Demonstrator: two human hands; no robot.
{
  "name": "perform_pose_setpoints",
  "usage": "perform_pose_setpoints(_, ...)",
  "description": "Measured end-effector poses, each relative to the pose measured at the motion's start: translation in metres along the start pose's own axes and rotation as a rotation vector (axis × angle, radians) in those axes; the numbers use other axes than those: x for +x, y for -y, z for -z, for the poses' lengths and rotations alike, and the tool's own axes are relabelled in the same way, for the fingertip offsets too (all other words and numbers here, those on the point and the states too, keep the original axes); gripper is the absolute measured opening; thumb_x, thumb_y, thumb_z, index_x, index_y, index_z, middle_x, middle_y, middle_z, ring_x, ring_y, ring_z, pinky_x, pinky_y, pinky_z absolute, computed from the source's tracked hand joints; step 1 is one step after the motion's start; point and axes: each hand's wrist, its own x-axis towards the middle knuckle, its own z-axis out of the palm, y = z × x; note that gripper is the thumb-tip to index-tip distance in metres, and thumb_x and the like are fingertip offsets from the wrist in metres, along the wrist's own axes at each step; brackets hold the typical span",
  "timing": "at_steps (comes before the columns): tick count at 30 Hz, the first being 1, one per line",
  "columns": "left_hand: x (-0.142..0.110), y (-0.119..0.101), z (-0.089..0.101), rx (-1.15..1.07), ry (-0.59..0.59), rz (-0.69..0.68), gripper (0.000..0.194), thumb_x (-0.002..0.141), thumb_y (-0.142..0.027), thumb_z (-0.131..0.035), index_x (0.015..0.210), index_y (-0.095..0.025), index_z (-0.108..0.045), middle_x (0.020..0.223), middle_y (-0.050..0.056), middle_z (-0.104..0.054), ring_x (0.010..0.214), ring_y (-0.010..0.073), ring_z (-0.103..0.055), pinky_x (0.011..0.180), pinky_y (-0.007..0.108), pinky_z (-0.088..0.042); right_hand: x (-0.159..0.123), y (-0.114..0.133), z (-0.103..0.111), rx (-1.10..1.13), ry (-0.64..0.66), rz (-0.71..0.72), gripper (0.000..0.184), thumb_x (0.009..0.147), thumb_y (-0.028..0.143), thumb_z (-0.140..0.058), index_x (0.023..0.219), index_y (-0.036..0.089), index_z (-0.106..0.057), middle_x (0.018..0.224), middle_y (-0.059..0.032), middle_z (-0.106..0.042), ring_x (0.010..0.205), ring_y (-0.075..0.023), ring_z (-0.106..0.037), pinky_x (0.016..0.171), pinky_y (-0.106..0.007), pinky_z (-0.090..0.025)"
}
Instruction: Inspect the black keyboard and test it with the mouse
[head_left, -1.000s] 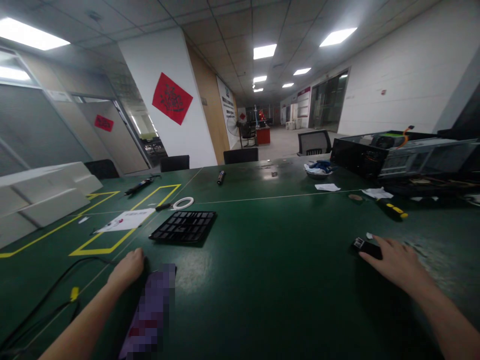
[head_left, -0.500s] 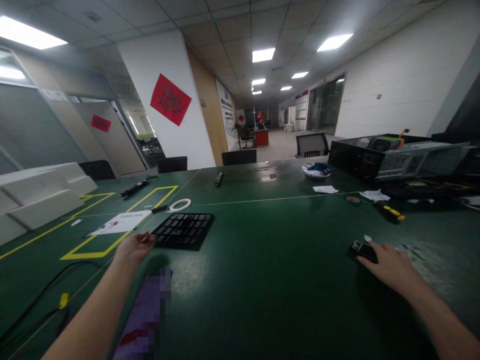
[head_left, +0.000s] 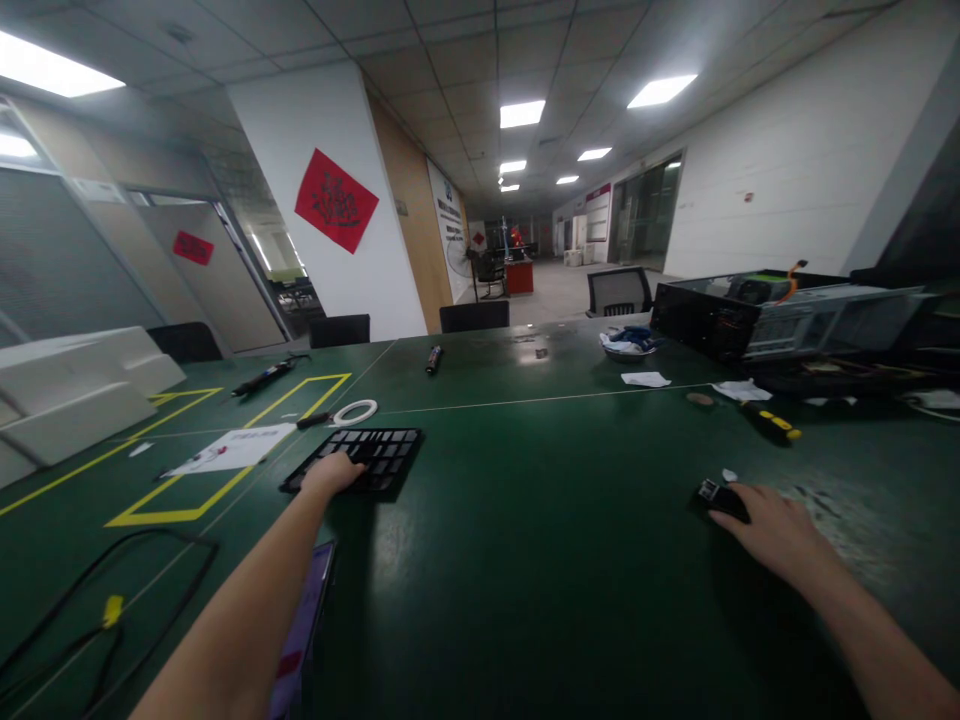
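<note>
My left hand (head_left: 334,475) reaches over the near side of a flat black compartment tray (head_left: 402,450), its fingers bent down toward the slots. The fingertips are mostly hidden, and what they pinch does not show. Off to the right, my right hand (head_left: 784,525) has its fingers and thumb round a small black device (head_left: 724,500) with metal ports at its end, resting on the green table (head_left: 525,560). A small white scrap (head_left: 729,475) lies just beyond that hand. Partly under my left forearm is a flat purple thing (head_left: 306,610).
Behind the tray lie a white tape roll (head_left: 355,413) and a paper sheet (head_left: 232,448). A black cable (head_left: 150,535) loops at left, near white foam blocks (head_left: 75,390). On the right are a yellow-black tool (head_left: 772,424), a bowl (head_left: 628,346) and an opened computer case (head_left: 750,315).
My left hand has moved right, from the tray's left edge to over its compartments. My right hand keeps hold of the black device. The view has shifted slightly.
</note>
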Motion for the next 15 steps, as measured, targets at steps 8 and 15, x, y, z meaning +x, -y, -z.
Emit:
perform_pose_setpoints(8, -0.089, -0.092, -0.041, -0.188, 0.038, -0.227, 0.034, 0.082, -0.04, -0.043, 0.098, -0.013, -0.057, 0.096, 0.012, -0.064, 0.088, 0.021, -0.06, 0.074, 0.028, -0.044, -0.028, 0.076, 0.025, 0.47, 0.186, 0.261, 0.053, 0.075, 0.047, -0.045, 0.119, 0.017, -0.044, 0.119, -0.0091, -0.05, 0.112, -0.0244, -0.043, 0.097, -0.043, -0.037)
perform_pose_setpoints(15, -0.208, -0.156, -0.084, -0.77, 0.267, -0.727, 0.04, 0.076, -0.043, -0.054, 0.107, -0.018, -0.049, 0.1, 0.01, -0.056, 0.091, 0.022, -0.053, 0.079, 0.034, -0.043, -0.081, 0.138, 0.028, 0.891, 0.409, 0.479, 0.047, 0.077, 0.041, -0.05, 0.118, 0.022, -0.044, 0.123, -0.0097, -0.049, 0.112, -0.0231, -0.047, 0.098, -0.044, -0.039)
